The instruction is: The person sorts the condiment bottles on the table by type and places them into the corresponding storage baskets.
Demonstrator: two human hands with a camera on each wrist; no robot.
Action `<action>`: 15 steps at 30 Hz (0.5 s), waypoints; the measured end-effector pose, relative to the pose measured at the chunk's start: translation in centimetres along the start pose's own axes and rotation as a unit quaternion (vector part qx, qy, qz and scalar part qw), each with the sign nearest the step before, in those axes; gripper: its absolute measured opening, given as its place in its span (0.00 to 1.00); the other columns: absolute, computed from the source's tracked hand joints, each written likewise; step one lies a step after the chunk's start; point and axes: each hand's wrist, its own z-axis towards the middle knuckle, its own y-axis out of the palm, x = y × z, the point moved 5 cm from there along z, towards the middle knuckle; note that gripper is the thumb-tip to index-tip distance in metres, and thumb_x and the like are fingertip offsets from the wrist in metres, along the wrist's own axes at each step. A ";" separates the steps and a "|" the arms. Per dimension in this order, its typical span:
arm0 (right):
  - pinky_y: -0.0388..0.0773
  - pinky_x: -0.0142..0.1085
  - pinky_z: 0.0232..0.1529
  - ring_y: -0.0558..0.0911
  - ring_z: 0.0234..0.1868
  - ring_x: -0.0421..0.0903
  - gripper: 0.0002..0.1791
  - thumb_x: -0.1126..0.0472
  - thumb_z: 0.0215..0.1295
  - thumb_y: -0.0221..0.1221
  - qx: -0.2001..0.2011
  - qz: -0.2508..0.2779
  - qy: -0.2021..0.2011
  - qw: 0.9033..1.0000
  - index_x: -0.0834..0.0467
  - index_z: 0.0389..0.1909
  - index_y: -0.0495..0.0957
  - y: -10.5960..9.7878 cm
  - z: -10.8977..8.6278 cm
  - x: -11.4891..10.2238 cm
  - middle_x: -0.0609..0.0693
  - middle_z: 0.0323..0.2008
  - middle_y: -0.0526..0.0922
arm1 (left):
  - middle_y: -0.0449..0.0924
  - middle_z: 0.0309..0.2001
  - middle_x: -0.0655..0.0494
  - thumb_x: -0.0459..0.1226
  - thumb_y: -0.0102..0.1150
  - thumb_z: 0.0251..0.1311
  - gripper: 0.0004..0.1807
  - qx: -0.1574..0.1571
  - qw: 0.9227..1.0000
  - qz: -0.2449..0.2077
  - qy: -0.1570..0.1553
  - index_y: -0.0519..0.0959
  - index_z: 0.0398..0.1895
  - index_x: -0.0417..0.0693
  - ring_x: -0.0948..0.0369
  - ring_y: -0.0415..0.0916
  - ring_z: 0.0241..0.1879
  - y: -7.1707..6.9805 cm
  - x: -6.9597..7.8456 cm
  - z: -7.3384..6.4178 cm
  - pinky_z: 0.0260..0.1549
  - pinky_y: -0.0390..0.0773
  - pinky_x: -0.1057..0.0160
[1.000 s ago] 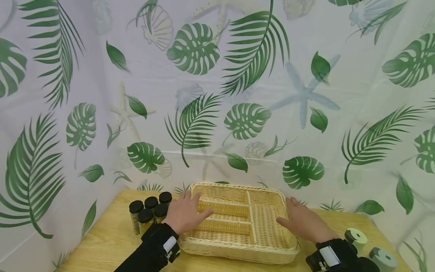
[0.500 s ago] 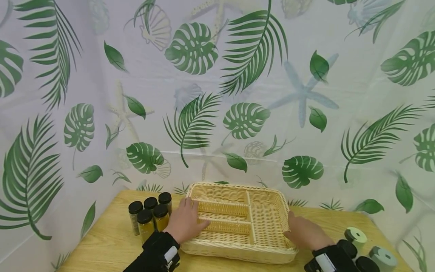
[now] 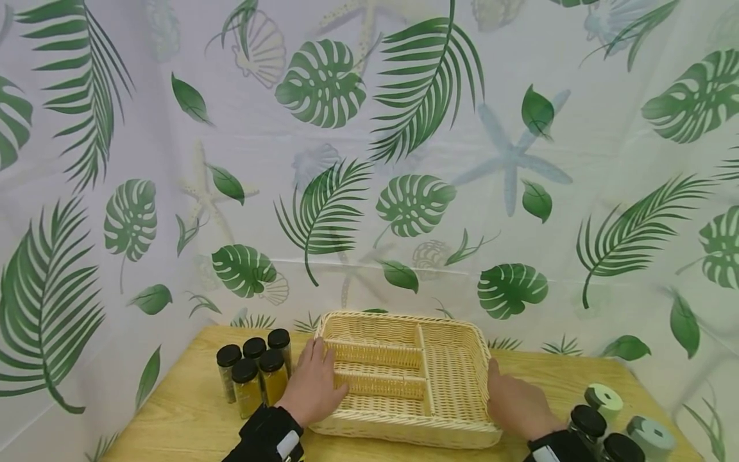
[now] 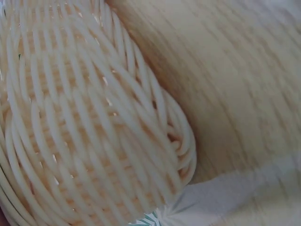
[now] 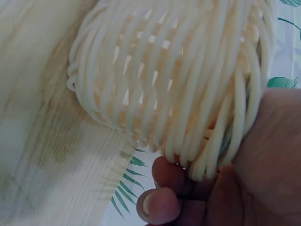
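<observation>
A pale wicker basket with dividers sits on the wooden table. My left hand holds its left end, fingers lying along the rim and thumb on the inner side. In the left wrist view the woven outer wall fills much of the frame, and the left fingers are almost wholly hidden. My right hand grips the right end. The right wrist view shows the fingers curled at the basket's rim.
Several black-lidded jars, some with yellow contents, stand close left of the left hand. By the right wrist are two black-lidded jars, a light green cylinder and a grey-green one. A leaf-printed cloth hangs behind.
Both hands have settled lower at the basket's ends. The left thumb has drawn back towards the rim, and the right thumb has moved in from view. The basket has barely shifted.
</observation>
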 end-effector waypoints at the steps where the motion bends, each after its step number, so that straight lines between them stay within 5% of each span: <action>1: 0.67 0.40 0.16 0.72 0.15 0.45 0.38 0.65 0.62 0.62 -0.002 -0.001 0.002 1.000 0.79 0.68 0.60 0.0 0.0 0.0 0.51 0.17 0.73 | 0.51 0.75 0.27 0.51 0.59 0.68 0.38 -0.001 1.000 -0.005 -0.002 0.67 0.69 0.29 0.35 0.47 0.76 0.0 0.0 0.0 0.73 0.52 0.41; 15: 0.68 0.42 0.17 0.71 0.17 0.45 0.40 0.64 0.62 0.60 -0.006 0.020 0.009 1.000 0.76 0.71 0.57 0.2 -0.6 0.3 0.49 0.18 0.74 | 0.48 0.76 0.28 0.50 0.58 0.67 0.38 -0.007 0.999 -0.046 -0.019 0.68 0.69 0.29 0.35 0.43 0.77 0.5 -0.1 -0.4 0.74 0.48 0.40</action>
